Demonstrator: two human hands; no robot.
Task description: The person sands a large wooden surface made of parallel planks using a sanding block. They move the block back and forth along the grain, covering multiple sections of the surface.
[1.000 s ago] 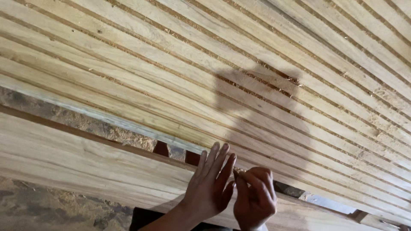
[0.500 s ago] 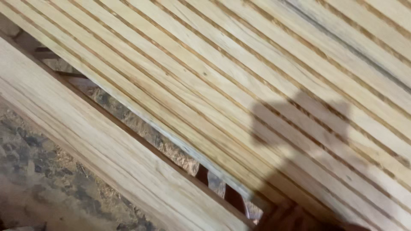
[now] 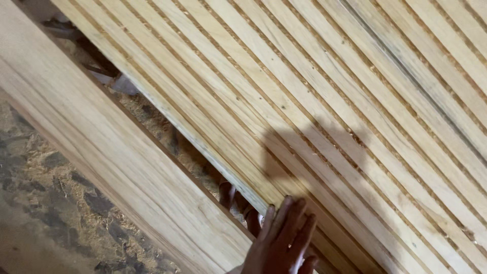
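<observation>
At frame bottom, hand (image 3: 282, 238) half cropped

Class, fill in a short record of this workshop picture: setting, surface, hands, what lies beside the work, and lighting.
setting: woodwork seen from above
surface: many pale slats laid side by side, running diagonally, thin gaps between them
plank: a wide plank alongside the slats, apart from them
hand: one hand at the bottom edge, fingers spread flat on the slats; which hand it is cannot be told
gap: sawdust and reddish blocks between plank and slats
floor: dusty ground at lower left
lighting: a shadow falls across the slats
</observation>
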